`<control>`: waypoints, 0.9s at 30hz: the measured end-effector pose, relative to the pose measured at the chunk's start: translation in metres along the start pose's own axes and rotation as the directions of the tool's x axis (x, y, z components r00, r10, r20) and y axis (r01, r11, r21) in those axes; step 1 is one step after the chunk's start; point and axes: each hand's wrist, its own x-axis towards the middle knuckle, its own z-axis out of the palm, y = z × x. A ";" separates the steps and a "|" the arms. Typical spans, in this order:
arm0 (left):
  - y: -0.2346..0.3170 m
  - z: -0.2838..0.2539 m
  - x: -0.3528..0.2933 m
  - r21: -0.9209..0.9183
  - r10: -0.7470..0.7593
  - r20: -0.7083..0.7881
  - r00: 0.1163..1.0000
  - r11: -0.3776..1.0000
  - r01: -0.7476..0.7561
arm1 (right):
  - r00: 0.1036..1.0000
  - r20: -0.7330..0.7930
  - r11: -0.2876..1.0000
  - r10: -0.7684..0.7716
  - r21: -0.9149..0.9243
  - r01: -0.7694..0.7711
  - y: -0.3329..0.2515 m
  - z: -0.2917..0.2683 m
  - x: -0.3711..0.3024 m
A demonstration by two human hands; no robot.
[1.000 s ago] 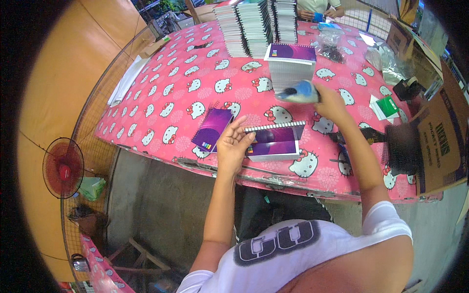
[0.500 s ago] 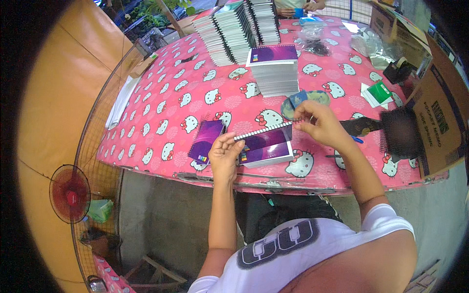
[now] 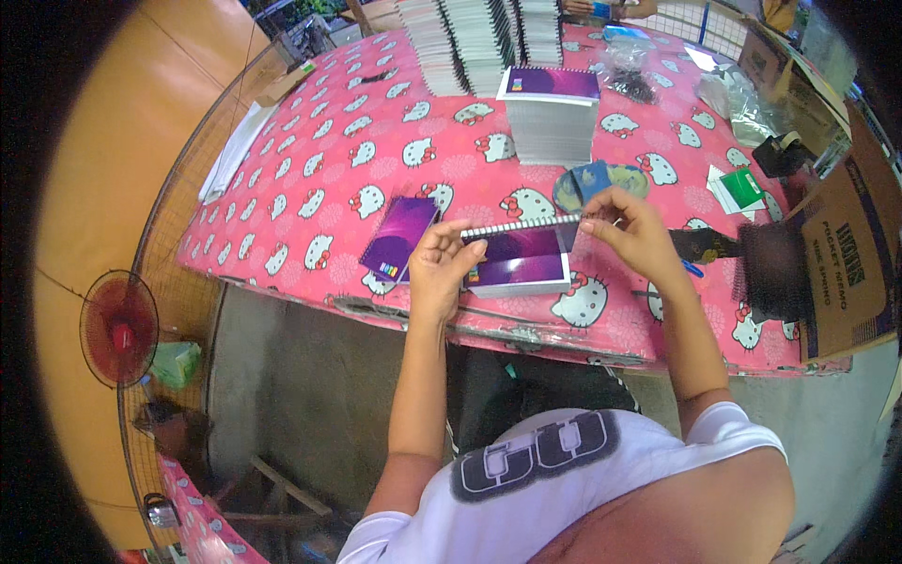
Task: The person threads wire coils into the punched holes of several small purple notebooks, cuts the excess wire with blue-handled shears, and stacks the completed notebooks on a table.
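Two hands on one purple notepad, just right of the frame's middle, near the table's front edge. Left hand: thumb and fingers closed over the pad's left end. Right hand: thumb and forefinger pinched at the right end of the coil, other fingers loosely curled; whether a dark sheet's corner is caught too, cannot tell.

Progress, by judgement: spiral binding well along. Coil runs practically the whole upper edge; what seems left is its right end, where the pinch is. One purple pad lies apart, left of the left hand. Purple-topped stack, upper middle, shows a coil on its top pad; lower ones unclear. Loose dark coils at right suggest more binding to do.

Orientation: notepad's long axis lies left to right, right end slightly higher in frame. Coil edge faces the top of the frame, opposite edge the wearer; purple cover up.
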 end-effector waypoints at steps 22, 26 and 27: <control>0.012 0.053 -0.034 0.679 0.649 0.191 0.737 0.454 -0.576 | 0.997 -0.081 0.974 -0.017 -0.228 -0.002 -0.017 -0.008 -0.070; 0.010 0.058 -0.036 0.704 0.628 0.235 0.742 0.416 -0.576 | 0.972 0.070 0.934 -0.226 -0.268 0.236 -0.051 0.009 -0.061; 0.009 0.059 -0.035 0.697 0.631 0.255 0.733 0.405 -0.591 | 0.975 0.070 0.936 -0.211 -0.272 0.223 -0.051 0.011 -0.062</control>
